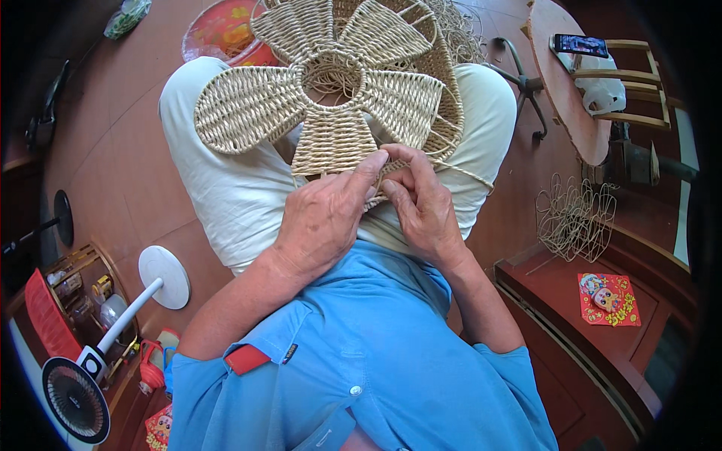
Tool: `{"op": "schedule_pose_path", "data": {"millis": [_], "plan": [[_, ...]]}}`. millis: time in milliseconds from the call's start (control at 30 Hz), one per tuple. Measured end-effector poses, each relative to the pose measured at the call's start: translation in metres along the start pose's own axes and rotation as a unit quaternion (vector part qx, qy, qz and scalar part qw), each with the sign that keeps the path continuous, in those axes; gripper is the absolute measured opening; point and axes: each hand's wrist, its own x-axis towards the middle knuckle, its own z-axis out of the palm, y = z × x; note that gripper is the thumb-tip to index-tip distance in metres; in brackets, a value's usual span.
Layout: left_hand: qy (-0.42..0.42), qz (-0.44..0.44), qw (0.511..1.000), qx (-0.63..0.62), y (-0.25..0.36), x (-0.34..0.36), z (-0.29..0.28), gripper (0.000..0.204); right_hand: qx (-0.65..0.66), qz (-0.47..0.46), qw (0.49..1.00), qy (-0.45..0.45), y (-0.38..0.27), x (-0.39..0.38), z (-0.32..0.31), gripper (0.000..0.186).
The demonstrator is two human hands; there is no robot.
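Note:
A flower-shaped piece of woven straw wickerwork [335, 141] rests across my lap, its petals spread around an open ring in the middle. Behind its right side curves a woven wall with bare frame rods between the petals. At the near petal's lower edge, my left hand [325, 214] is closed, thumb and forefinger pinched on the weaving. Close beside it, my right hand [423, 203] has its fingers bent around a straw cord [468, 174], whose loose end runs out to the right over my knee. The fingertips nearly meet, and the exact grip points are partly hidden.
Behind the wickerwork lie a red basin [229, 34] and a heap of loose cord [457, 34]. A round table [560, 83] with a phone [580, 46] stands at the right, above a coil of cord [575, 218]. A white-stemmed fan [75, 398] stands at the left.

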Motion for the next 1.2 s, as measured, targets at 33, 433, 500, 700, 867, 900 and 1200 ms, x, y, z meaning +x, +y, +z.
{"op": "schedule_pose_path", "data": {"millis": [33, 433, 500, 700, 867, 900, 1200], "plan": [[0.001, 0.001, 1.000, 0.004, -0.002, 0.002, -0.001, 0.064, 0.003, -0.004, 1.000, 0.002, 0.001, 0.000, 0.001, 0.046], [-0.035, -0.213, 0.947, -0.238, 0.004, -0.009, -0.029, 0.026, -0.032, -0.057, 0.995, 0.076, 0.012, -0.005, 0.019, 0.040], [0.017, -0.162, 0.976, -0.144, 0.005, -0.021, -0.034, 0.021, -0.046, -0.023, 0.995, 0.084, 0.013, -0.008, 0.023, 0.041], [-0.015, -0.247, 0.938, -0.244, -0.025, -0.042, -0.050, 0.012, -0.016, -0.039, 0.994, 0.099, 0.018, -0.009, 0.028, 0.034], [-0.001, -0.273, 0.877, -0.396, -0.037, -0.050, -0.048, 0.017, -0.023, -0.018, 0.997, 0.073, 0.013, -0.015, 0.025, 0.034], [-0.001, -0.274, 0.876, -0.396, -0.037, -0.050, -0.048, 0.017, -0.052, 0.001, 0.997, 0.061, 0.011, -0.019, 0.024, 0.036], [-0.022, -0.231, 0.950, -0.210, -0.038, -0.045, -0.063, 0.015, -0.107, -0.056, 0.989, 0.080, -0.001, -0.013, 0.029, 0.026]]}}
